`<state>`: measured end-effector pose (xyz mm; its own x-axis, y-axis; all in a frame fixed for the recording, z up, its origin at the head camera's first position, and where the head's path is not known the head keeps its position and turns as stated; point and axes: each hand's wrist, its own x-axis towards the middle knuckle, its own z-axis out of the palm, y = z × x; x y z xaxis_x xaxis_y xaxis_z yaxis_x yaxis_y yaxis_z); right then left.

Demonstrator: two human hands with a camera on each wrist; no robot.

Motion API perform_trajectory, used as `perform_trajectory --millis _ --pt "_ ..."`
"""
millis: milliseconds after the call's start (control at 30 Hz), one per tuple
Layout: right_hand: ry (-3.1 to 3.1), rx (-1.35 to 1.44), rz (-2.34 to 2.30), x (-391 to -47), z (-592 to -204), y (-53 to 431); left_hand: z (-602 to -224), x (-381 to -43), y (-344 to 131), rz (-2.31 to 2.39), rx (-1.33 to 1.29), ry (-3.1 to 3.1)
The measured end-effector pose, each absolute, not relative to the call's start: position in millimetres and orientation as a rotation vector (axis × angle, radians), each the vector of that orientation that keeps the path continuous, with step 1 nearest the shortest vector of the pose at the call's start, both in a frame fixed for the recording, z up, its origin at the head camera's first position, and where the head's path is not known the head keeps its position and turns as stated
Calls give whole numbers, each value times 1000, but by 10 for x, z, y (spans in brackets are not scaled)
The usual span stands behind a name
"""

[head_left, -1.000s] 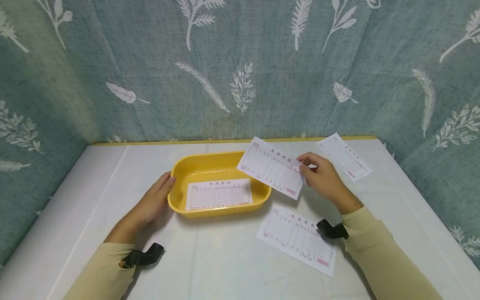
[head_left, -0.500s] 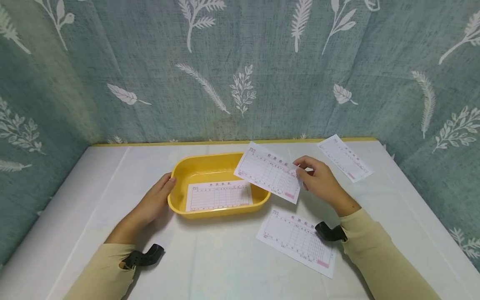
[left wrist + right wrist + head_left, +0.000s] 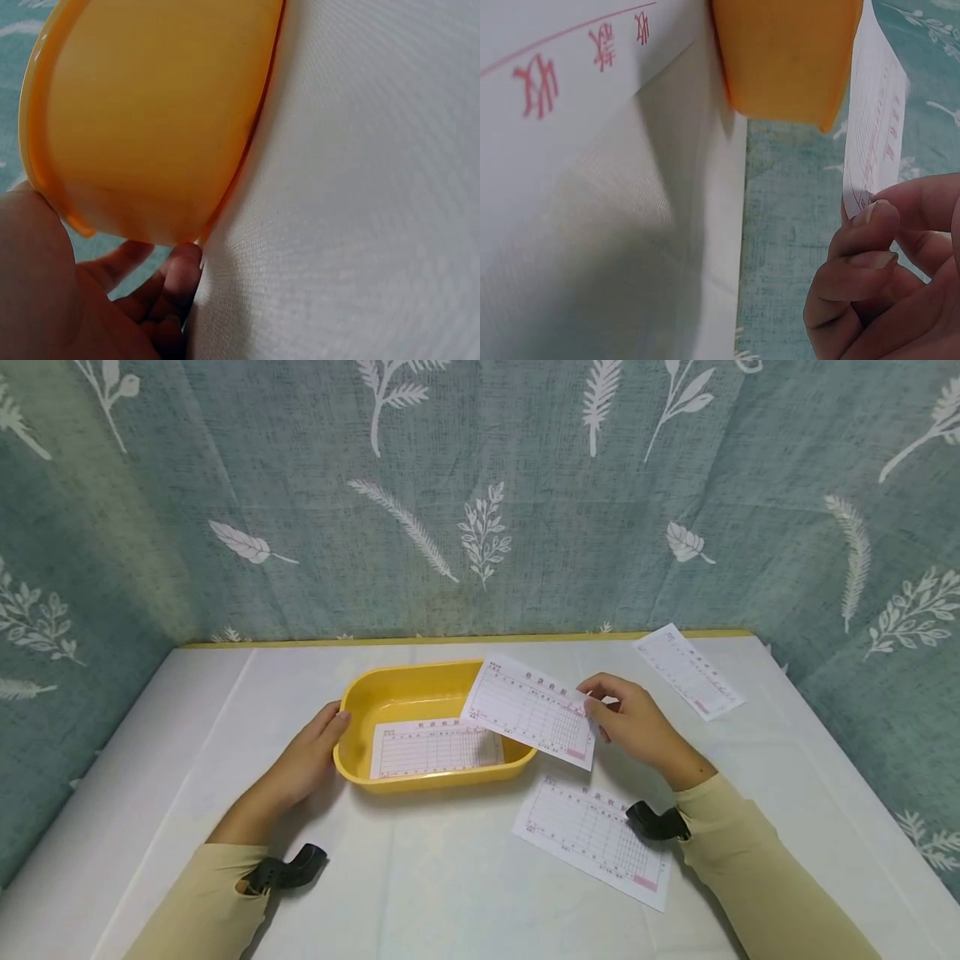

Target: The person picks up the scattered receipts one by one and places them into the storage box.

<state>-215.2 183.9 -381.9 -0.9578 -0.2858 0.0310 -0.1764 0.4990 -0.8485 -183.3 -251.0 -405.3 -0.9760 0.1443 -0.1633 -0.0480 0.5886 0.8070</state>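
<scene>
My left hand (image 3: 306, 762) grips the left end of a yellow plastic basin (image 3: 431, 786), thumb on the rim and fingers against the outer wall, as the left wrist view also shows. One printed receipt slip (image 3: 416, 752) lies inside that basin. Between thumb and fingers of my right hand (image 3: 633, 724), a second receipt slip (image 3: 528, 708) is pinched by its right edge. This held slip tilts over the basin's right end and covers part of it. In the right wrist view the pinched slip (image 3: 875, 112) appears nearly edge-on beside the basin.
Another receipt slip (image 3: 585, 835) lies on the white table (image 3: 450, 877), partly beneath the right wrist's black camera mount (image 3: 656, 821). Farther back, to the right, rests one more slip (image 3: 688, 671). Leaf-patterned green cloth (image 3: 300, 485) stands behind the table.
My right hand has moved slightly left and down, bringing the pinched receipt slip farther over the basin. The left hand and the basin hold their place.
</scene>
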Motion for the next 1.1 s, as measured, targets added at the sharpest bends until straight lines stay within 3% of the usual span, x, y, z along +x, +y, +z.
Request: perform_trajectory --millis 1100 --pt "2601 -442 -1436 -2123 -3845 1783 -4078 -1832 -2511 1357 75 2613"
